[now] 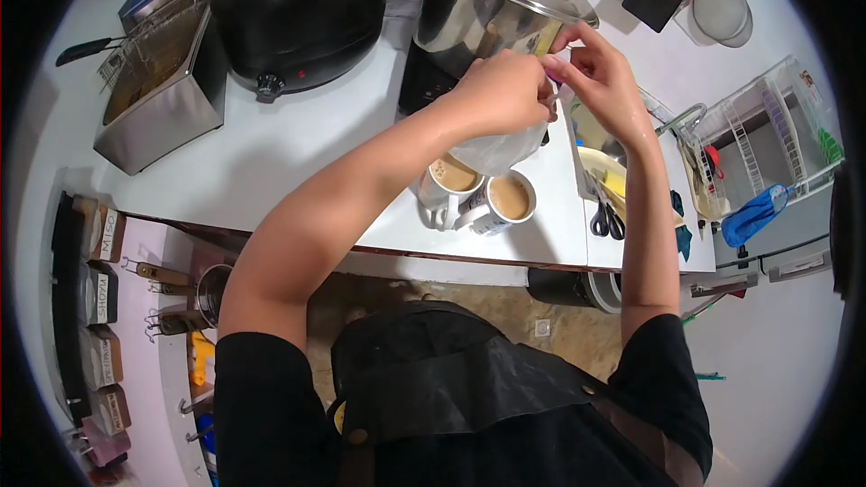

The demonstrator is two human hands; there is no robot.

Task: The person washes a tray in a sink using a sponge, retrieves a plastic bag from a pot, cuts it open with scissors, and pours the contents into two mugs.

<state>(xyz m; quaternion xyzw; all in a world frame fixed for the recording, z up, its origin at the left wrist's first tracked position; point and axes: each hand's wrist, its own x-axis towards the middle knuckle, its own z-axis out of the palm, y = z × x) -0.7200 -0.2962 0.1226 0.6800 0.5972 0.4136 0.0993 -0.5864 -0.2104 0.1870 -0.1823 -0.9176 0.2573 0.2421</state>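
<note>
A translucent plastic bag (501,151) hangs from my left hand (510,90), whose fingers are closed around its gathered top. My right hand (595,72) pinches at the bag's neck beside it, where a small purple bit shows between the fingertips. Just below the bag stand two white mugs, a left one (437,196) and a right one (495,221), both holding a light brown drink. The bag hangs over the rims of the mugs; whether it touches them is unclear. A large steel pot (469,18) with a lid stands right behind my hands.
On the white counter (271,162) are a black cooker (298,18) and a steel fryer (162,117) at the left. Black scissors (607,219) lie near the right front edge, beside the sink. A dish rack (758,135) and hanging strainers (720,11) are farther right.
</note>
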